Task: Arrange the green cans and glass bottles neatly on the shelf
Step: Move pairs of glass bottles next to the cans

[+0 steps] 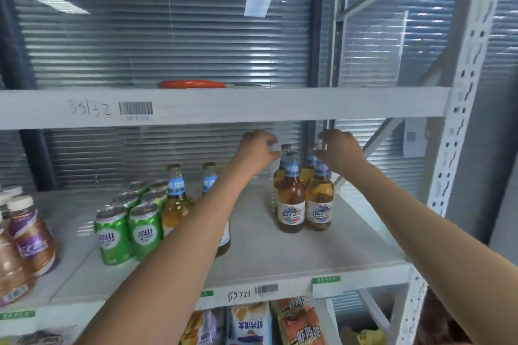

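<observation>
Both hands hover at the bottle cluster point(304, 193): left hand point(259, 148) curled, seemingly pinching a cap, right hand point(340, 151) likewise, probably squaring the group near the cans point(130, 221).

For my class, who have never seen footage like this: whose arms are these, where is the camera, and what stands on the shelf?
There is no machine here. A camera worn on a person's head looks forward and down at their own bare hands. The left hand and right hand reach the necks of a cluster of glass bottles on the white shelf. The blur hides whether they grip any. More bottles and green cans stand further left, with purple-labelled bottles at the edge.
</observation>
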